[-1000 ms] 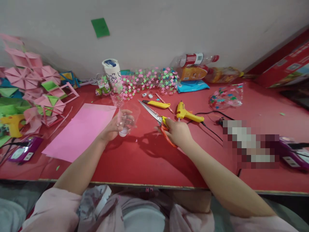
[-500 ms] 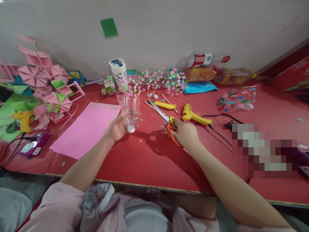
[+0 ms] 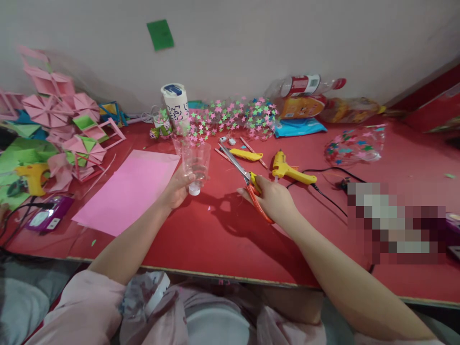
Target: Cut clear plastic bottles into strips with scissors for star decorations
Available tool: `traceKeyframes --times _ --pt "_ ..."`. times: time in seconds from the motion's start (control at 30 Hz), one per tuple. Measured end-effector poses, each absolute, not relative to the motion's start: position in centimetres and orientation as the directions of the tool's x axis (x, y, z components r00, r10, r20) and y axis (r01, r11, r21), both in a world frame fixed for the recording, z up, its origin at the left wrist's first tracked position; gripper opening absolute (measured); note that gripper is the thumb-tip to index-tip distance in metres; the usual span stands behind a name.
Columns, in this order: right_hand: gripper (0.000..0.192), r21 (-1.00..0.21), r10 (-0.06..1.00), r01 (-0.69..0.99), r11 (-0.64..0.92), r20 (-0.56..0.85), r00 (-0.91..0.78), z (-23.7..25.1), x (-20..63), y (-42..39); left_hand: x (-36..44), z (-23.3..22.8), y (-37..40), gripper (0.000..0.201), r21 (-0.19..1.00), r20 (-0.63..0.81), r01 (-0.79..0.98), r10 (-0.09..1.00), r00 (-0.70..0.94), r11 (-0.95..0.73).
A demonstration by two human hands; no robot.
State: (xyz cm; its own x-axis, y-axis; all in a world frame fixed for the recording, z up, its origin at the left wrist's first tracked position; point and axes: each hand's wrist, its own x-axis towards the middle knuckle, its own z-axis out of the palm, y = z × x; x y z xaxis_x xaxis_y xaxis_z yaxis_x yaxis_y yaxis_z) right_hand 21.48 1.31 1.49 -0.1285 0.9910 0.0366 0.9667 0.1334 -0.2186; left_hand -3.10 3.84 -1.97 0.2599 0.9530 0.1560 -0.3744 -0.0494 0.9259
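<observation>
My left hand (image 3: 178,188) grips a clear plastic bottle top (image 3: 197,160), its white cap pointing down toward me and its wide cut end facing away. In my right hand (image 3: 275,196) is a pair of scissors (image 3: 237,165) with orange and yellow handles, the blades close together and aimed up and left. The blade tips are apart from the bottle. Beyond the scissors lie a yellow utility knife (image 3: 246,154) and a pair of pencils. A yellow glue gun (image 3: 293,173) rests to the right of my right hand. Pink paper (image 3: 125,191) lies left of the bottle.
Folded pink and green paper shapes (image 3: 53,110) pile up at the left, near another glue gun (image 3: 33,176) and a purple power strip (image 3: 50,213). Star-dotted clear plastic (image 3: 230,117), a white canister (image 3: 175,105) and bottles (image 3: 304,86) stand along the wall. A black cord (image 3: 330,203) crosses the right.
My left hand has tilted the bottle top slightly, and its fingers have shifted around the neck. The scissors stay nearly in place in my right hand. The view has shifted a little.
</observation>
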Motion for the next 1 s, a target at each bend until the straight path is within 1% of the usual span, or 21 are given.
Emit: traceKeyframes --times 0.17,0.27,0.4,0.5,0.6,0.8,0.9,1.0 --pt "0.056 -0.214 0.991 0.968 0.133 0.026 -0.131 1.5 21.5 1.3 -2.5 -1.8 3.5 0.054 0.91 0.169 -0.406 0.97 0.176 -0.085" --pt "0.054 -0.201 0.993 0.972 0.121 0.02 -0.119 1.5 21.7 1.5 -2.5 -1.6 3.7 0.054 0.893 0.212 -0.425 0.972 0.101 -0.151" --pt "0.05 -0.213 0.992 0.969 0.121 0.05 -0.113 1.2 22.1 1.9 -2.4 -0.2 4.1 0.061 0.881 0.288 -0.401 0.957 0.038 -0.249" --pt "0.047 -0.264 0.989 0.955 0.138 0.089 -0.119 1.1 22.4 2.1 -2.1 1.8 4.2 0.064 0.883 0.313 -0.383 0.948 0.048 -0.272" --pt "0.046 -0.338 0.985 0.929 0.15 0.128 -0.112 1.2 22.7 2.4 -1.7 4.1 4.4 0.061 0.874 0.335 -0.394 0.94 0.064 -0.285" --pt "0.052 -0.566 0.976 0.798 0.206 0.174 -0.129 3.1 23.5 2.5 -0.4 8.2 5.0 0.056 0.847 0.387 -0.392 0.922 -0.007 -0.359" --pt "0.052 -0.597 0.969 0.766 0.24 0.196 -0.151 5.4 23.8 1.9 0.3 9.4 4.8 0.056 0.837 0.395 -0.407 0.918 -0.01 -0.365" --pt "0.049 -0.561 0.957 0.781 0.274 0.238 -0.165 8.4 23.7 1.0 0.7 9.7 4.6 0.056 0.835 0.387 -0.422 0.922 -0.006 -0.353"
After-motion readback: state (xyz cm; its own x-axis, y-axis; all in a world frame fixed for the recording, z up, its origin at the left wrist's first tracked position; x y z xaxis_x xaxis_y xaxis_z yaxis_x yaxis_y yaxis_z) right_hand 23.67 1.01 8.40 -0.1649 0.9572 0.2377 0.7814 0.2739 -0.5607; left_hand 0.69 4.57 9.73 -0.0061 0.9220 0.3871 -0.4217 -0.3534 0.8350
